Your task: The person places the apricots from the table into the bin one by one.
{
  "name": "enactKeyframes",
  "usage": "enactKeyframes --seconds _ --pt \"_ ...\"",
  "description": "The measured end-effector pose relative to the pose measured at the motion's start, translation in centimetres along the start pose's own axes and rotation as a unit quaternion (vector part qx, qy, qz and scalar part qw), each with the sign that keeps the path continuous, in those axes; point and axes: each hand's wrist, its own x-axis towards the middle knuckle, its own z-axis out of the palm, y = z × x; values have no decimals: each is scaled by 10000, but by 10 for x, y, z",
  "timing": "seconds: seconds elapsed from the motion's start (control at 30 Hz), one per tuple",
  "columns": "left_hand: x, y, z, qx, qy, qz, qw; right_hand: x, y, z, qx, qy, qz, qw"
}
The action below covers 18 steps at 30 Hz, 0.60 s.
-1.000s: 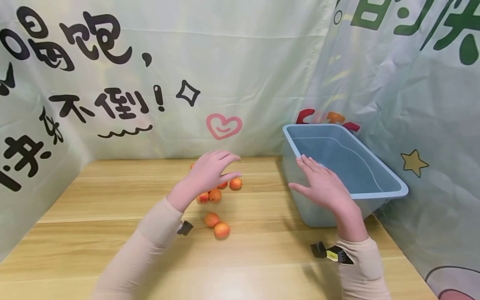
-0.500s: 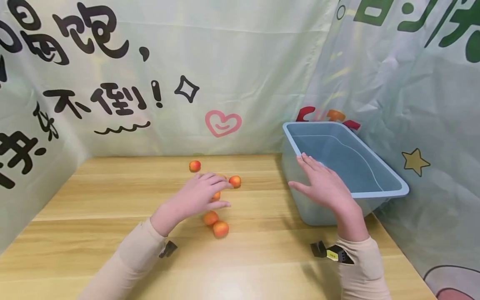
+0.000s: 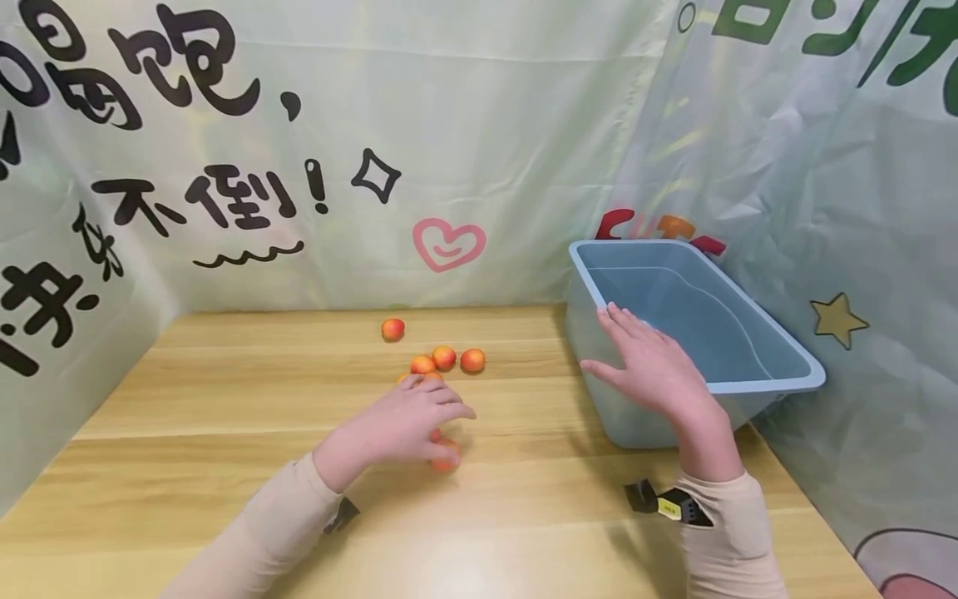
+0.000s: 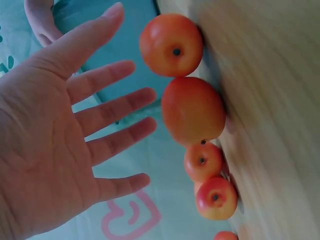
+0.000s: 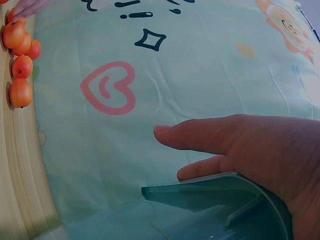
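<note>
My left hand (image 3: 400, 424) hovers over the front of a loose cluster of small orange-red, apricot-like fruits. Its fingers are spread, and in the left wrist view the palm faces a row of these fruits, with nothing in its grasp. The thumb overlaps the nearest fruit (image 3: 446, 457) in the head view; others of the cluster are partly hidden behind the hand. Farther back lie a fruit (image 3: 473, 360), another fruit (image 3: 444, 358) and a lone fruit (image 3: 392, 329). My right hand (image 3: 651, 366) has extended fingers at the left rim of a blue plastic bin (image 3: 763, 388), holding nothing.
The bin stands at the right side of the wooden table (image 3: 524, 516), close to the printed cloth wall (image 3: 509, 150). That cloth encloses the table at the back and on both sides. A small dark device (image 3: 677, 506) sits at the right wrist.
My left hand has come back from the far fruits toward the near ones, uncovering the fruits behind it. My right hand has stayed at the bin. The head view has shifted slightly.
</note>
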Motion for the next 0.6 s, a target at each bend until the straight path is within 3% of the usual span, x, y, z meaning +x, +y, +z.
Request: enactKeyframes --seconds 0.27,0.6 --pt "1 5 8 -50 -629 -201 9978 0 1 -1 -38 11 -8 10000" --pt "2 5 13 76 -703 -29 9975 1 1 -2 -77 19 -58 10000"
